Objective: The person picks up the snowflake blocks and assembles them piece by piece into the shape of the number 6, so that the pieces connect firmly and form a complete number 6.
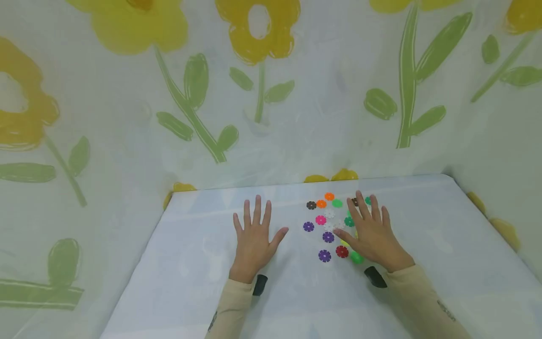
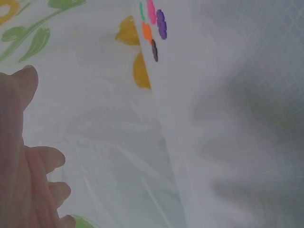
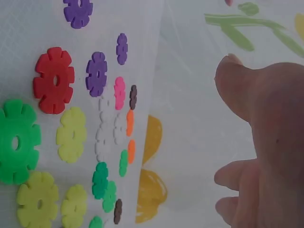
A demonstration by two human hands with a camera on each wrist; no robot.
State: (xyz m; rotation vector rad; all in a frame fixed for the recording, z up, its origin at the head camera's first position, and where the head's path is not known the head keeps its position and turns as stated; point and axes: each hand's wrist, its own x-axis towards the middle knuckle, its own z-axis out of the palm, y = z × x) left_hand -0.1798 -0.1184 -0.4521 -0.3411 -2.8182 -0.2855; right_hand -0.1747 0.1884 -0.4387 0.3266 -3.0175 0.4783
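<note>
My left hand (image 1: 253, 242) is held above the white table with its fingers spread, holding nothing. To the right, my right hand (image 1: 374, 235) hovers with fingers spread over a scatter of notched plastic discs, hiding some of them in the head view. Among these are a red disc (image 1: 342, 252), a pink disc (image 1: 321, 220), purple discs (image 1: 324, 255), orange discs (image 1: 329, 196) and a dark brown disc (image 1: 311, 205). The right wrist view shows a bright green disc (image 3: 16, 141), yellow discs (image 3: 71, 134) and white discs (image 3: 101, 141) lying flat, apart from the raised right hand (image 3: 270, 142).
The white tabletop (image 1: 186, 254) meets a fabric backdrop (image 1: 296, 146) printed with yellow flowers and green leaves, which also rises on both sides. A black device (image 1: 260, 285) sits under the left wrist, another black device (image 1: 375, 277) under the right.
</note>
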